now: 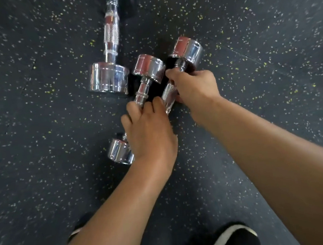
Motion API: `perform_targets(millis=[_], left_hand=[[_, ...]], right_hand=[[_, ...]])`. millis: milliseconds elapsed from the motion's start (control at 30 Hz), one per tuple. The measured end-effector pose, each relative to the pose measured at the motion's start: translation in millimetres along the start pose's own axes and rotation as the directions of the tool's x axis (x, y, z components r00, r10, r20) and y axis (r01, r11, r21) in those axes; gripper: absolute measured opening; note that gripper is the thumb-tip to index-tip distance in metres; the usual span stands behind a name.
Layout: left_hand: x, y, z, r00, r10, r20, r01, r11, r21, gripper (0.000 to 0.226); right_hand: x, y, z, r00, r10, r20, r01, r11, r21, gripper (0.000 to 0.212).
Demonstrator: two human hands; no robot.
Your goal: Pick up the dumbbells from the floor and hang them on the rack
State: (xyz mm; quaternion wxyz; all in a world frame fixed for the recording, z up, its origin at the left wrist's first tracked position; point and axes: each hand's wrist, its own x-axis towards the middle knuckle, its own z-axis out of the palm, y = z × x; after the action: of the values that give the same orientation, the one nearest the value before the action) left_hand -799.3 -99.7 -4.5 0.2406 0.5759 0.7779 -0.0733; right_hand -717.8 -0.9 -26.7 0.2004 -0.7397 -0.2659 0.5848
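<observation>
Three chrome dumbbells lie on the dark speckled rubber floor (39,134). A large dumbbell (110,76) stretches from the top centre down to the middle. Two small ones lie side by side to its right. My left hand (147,131) covers the handle of the left small dumbbell (147,68), fingers curling around it; its lower head shows by my wrist. My right hand (192,87) grips the knurled handle of the right small dumbbell (187,50), thumb over the top near the upper head. No rack is in view.
My two black shoes with white soles, one shoe (235,239) at the bottom right and the other shoe (78,227) at the bottom left, stand on the floor below my forearms. Seams between the rubber floor tiles run diagonally to the right.
</observation>
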Motion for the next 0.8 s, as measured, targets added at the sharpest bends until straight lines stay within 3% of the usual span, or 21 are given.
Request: perform_targets(millis=[100, 167, 500, 667, 800], left_hand=[[2, -4, 2, 1.000, -0.005, 0.014, 0.006, 0.997, -0.073, 0.073], [4, -6, 2, 1.000, -0.021, 0.005, 0.021, 0.991, -0.135, 0.072], [-9, -10, -43, 0.988, 0.003, 0.151, 0.041, 0.957, -0.287, 0.048], [-41, -6, -91, 0.996, 0.072, 0.060, -0.058, 0.976, -0.208, 0.044], [-79, 6, -149, 0.990, 0.136, 0.038, -0.129, 0.979, -0.155, 0.056]], right_hand=[[9, -8, -2, 0.996, 0.088, 0.034, -0.093, 0.977, 0.194, 0.071], [10, -8, -3, 0.991, 0.085, 0.104, -0.109, 0.962, 0.251, 0.075], [-17, -16, -8, 0.977, 0.146, 0.157, -0.190, 0.927, 0.323, 0.056], [-64, -41, -36, 0.979, 0.095, 0.180, -0.163, 0.895, 0.416, 0.052], [-125, -79, -68, 0.977, 0.067, 0.202, -0.151, 0.887, 0.436, 0.045]])
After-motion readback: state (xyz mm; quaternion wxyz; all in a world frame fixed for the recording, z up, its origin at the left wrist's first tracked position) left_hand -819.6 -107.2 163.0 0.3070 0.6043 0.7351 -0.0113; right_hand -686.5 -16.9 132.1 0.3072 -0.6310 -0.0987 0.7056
